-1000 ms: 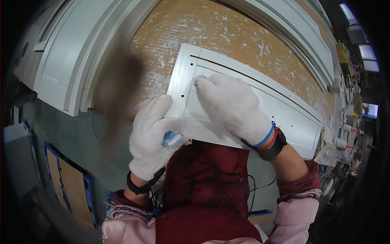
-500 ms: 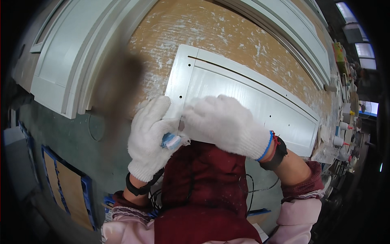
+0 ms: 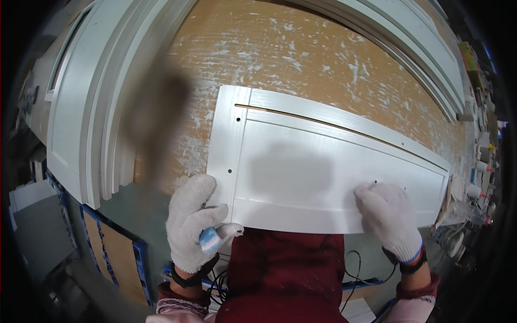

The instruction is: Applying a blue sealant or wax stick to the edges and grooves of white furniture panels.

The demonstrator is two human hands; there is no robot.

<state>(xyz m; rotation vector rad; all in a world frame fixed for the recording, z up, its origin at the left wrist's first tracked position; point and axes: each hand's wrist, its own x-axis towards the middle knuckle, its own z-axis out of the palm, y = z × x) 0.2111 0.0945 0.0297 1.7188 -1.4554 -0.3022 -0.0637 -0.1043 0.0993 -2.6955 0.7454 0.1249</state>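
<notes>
A white framed panel (image 3: 291, 167) with a long slot and several small dark holes lies before me on the worktable. My left hand (image 3: 187, 223), in a white knit glove, is at the panel's left near corner. Its fingers are curled around a small, crumpled blue-and-white tube-like thing (image 3: 210, 240), whose pale end points toward the panel. On the right part of the panel, next to a small hole, rests my gloved right hand (image 3: 390, 218). The fingers there are bent and pressed together; anything between them is hidden.
The brown worktable top (image 3: 301, 51) is streaked with white paint. White panels (image 3: 75, 140) are stacked at the left, with another long white panel (image 3: 409, 37) along the far side. Bottles (image 3: 475, 191) and clutter crowd the right edge. Black cables (image 3: 353, 269) hang below.
My right hand has moved away from the left hand, rightward along the panel. The left hand keeps the blue-and-white thing. My view has shifted, so the panel appears lower.
</notes>
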